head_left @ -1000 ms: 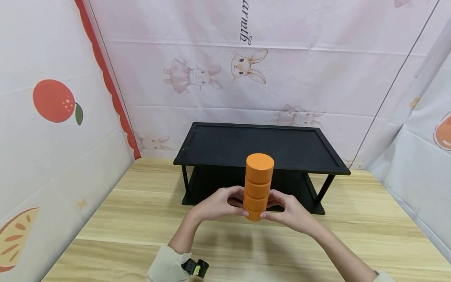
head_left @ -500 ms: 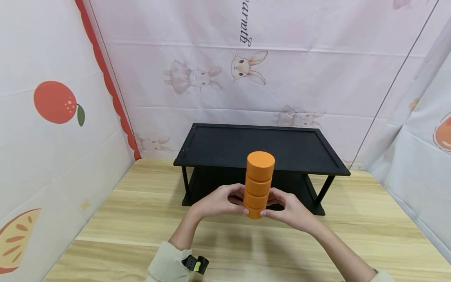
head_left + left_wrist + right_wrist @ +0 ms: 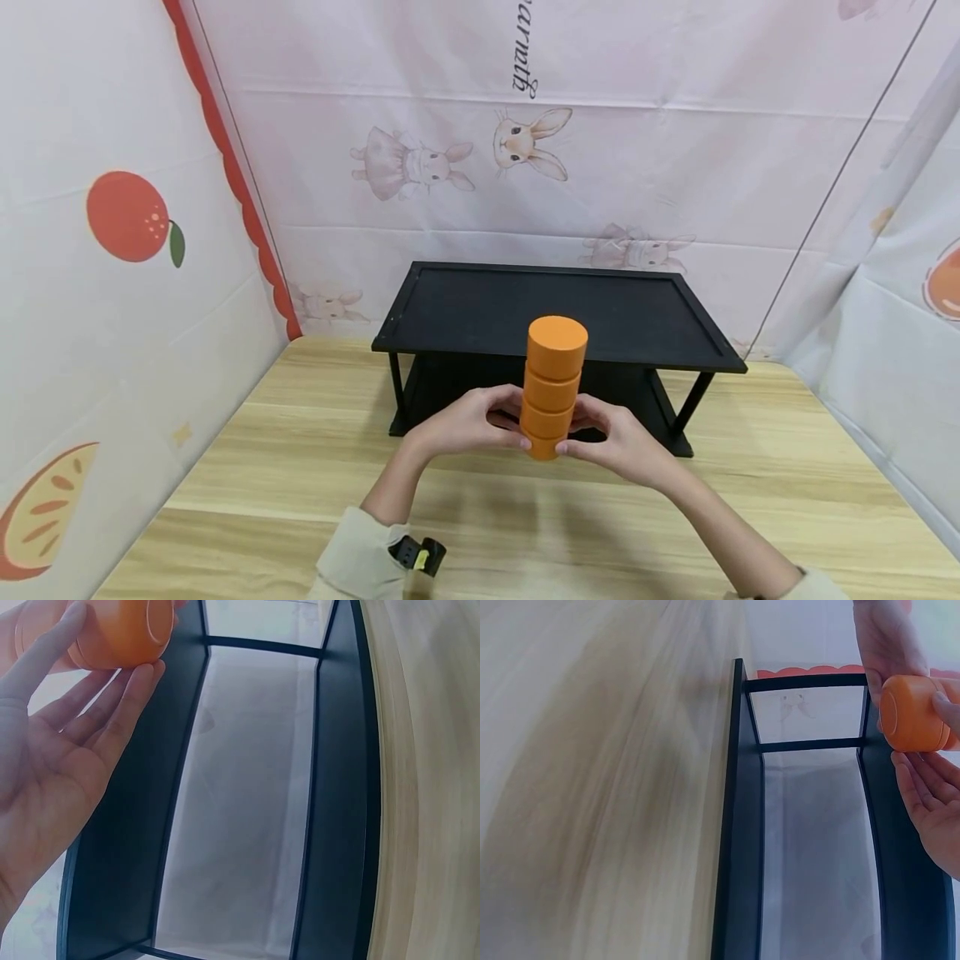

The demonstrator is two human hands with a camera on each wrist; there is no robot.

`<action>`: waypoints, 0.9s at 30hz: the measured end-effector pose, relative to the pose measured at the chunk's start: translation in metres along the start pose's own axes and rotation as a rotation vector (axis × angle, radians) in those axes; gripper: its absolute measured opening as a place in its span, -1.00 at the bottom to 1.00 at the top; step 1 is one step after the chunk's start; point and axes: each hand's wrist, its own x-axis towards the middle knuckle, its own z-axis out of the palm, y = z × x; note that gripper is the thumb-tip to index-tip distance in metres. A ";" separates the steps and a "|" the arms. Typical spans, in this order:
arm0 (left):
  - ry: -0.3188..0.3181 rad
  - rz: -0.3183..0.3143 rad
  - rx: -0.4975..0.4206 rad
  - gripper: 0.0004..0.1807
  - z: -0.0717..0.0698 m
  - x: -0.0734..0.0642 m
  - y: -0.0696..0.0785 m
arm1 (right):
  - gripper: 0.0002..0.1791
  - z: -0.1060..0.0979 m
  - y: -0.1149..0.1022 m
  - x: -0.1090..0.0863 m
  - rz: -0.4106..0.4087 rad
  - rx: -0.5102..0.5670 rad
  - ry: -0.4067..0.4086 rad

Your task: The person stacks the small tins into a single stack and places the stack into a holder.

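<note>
An upright orange cylinder [image 3: 553, 387] with several grooved bands and a flat top is held between both hands in the head view. My left hand [image 3: 471, 423] grips its lower left side, and my right hand [image 3: 617, 443] grips the lower right, thumbs toward me. Its round bottom shows in the left wrist view as an orange end [image 3: 131, 634], with my left fingers [image 3: 124, 705] curved along it. From the right wrist, the orange cylinder [image 3: 911, 716] is seen between the hands, clear of the table. Whether it is one piece or stacked parts, I cannot tell.
Just behind the hands stands a black two-tier rack [image 3: 480, 308] with a raised rim on its top shelf and thin corner posts. It rests on a wood-grain table [image 3: 300, 467]. Printed cloth [image 3: 637, 167] hangs at the back and both sides.
Both hands have lifted the orange cylinder slightly, with a small drift to the right. Their grip looks the same, and the rack stays where it was.
</note>
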 end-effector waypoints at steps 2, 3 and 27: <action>-0.001 -0.004 -0.003 -0.50 0.000 0.000 0.001 | -0.50 -0.001 0.000 0.000 0.000 -0.003 -0.001; -0.002 -0.006 -0.002 -0.49 -0.001 0.000 0.001 | -0.51 -0.001 0.000 0.001 -0.001 -0.003 0.000; -0.015 0.011 -0.004 -0.50 -0.008 0.007 0.004 | -0.53 -0.008 -0.004 0.007 -0.014 -0.032 0.004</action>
